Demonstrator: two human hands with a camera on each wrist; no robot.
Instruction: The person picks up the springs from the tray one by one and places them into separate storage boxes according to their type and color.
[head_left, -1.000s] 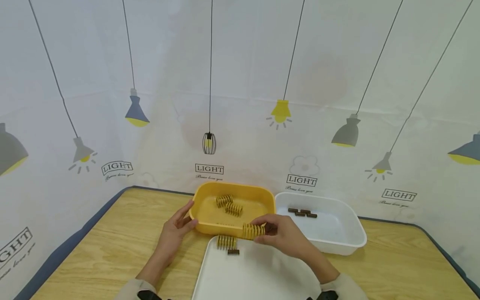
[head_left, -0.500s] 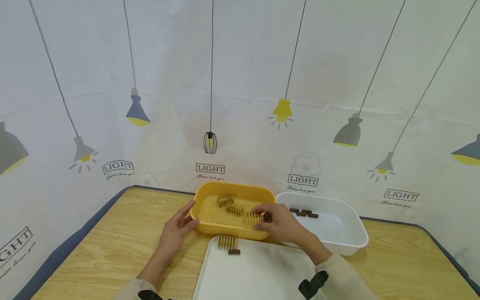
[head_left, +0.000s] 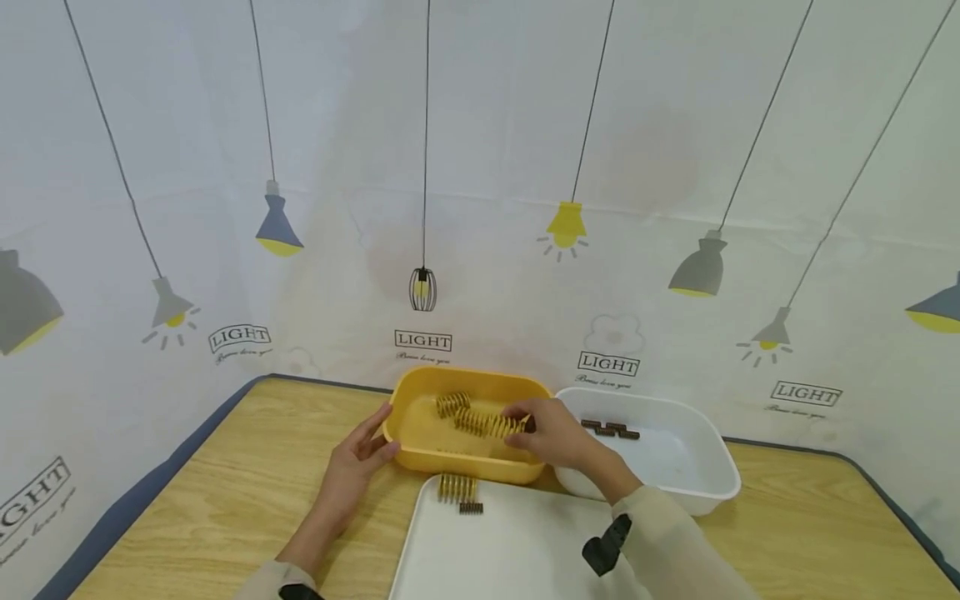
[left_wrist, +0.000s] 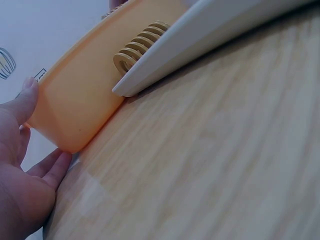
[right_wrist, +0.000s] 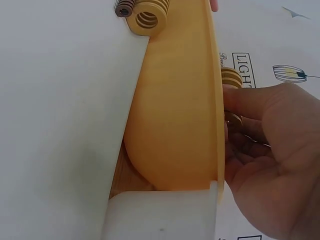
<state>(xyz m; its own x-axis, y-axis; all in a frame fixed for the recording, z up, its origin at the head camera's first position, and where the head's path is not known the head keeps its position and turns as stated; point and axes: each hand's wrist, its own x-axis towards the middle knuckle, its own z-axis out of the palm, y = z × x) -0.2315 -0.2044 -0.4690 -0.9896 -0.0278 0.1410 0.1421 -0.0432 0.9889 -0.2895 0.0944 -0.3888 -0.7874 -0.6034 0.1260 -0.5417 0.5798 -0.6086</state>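
Note:
In the head view, my right hand [head_left: 558, 433] pinches a large yellow coil spring [head_left: 504, 427] inside the yellow bin [head_left: 468, 462]. This spring lies in line with a second yellow spring [head_left: 468, 420], close to its end; whether they touch cannot be told. A third yellow spring [head_left: 453, 405] lies behind them. My left hand [head_left: 349, 467] holds the bin's left end, thumb at the front corner and fingers along the side. The left wrist view shows its fingertips [left_wrist: 60, 165] against the bin's lower edge. In the right wrist view the bin wall partly hides the held spring.
A white tray [head_left: 517, 542] lies in front, bearing one yellow spring [head_left: 457, 487] and a small dark brown spring [head_left: 471, 508]. Right of the yellow bin stands a white bin [head_left: 697, 496] with several small brown springs [head_left: 610, 429]. A printed curtain [head_left: 480, 167] hangs behind the wooden table [head_left: 787, 517].
My right hand has carried the yellow spring from above the bin's front rim back and down into the bin, beside the second spring. The left hand keeps its place on the bin.

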